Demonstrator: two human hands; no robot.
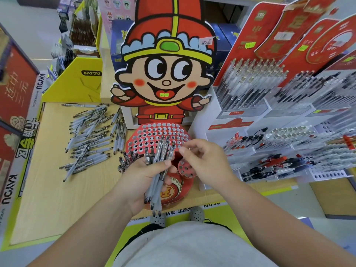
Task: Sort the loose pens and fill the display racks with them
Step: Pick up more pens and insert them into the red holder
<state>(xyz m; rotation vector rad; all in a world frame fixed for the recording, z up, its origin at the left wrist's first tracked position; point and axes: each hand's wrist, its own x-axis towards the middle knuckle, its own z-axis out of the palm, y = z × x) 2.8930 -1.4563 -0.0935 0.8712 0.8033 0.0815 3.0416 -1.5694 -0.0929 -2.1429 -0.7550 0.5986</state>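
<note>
— Where are the pens (159, 184)?
— A bunch is gripped in the left hand (138, 180), above the red rack (154, 132). Loose pens (90, 135) lie heaped on the table (48, 199), left of the rack.
— And the right hand (204, 162)?
— Loosely curled beside the bunch's tops, holding nothing

Holed rack (148, 136): on table (48, 189); cartoon board (165, 70) behind, 12 o'clock.
Loose pens (90, 137): on table, rack's 9 o'clock.
Tiered shelves (202, 116): rack's 3 o'clock.
Pen bundle (159, 187): in left hand (134, 182), 6 o'clock.
</note>
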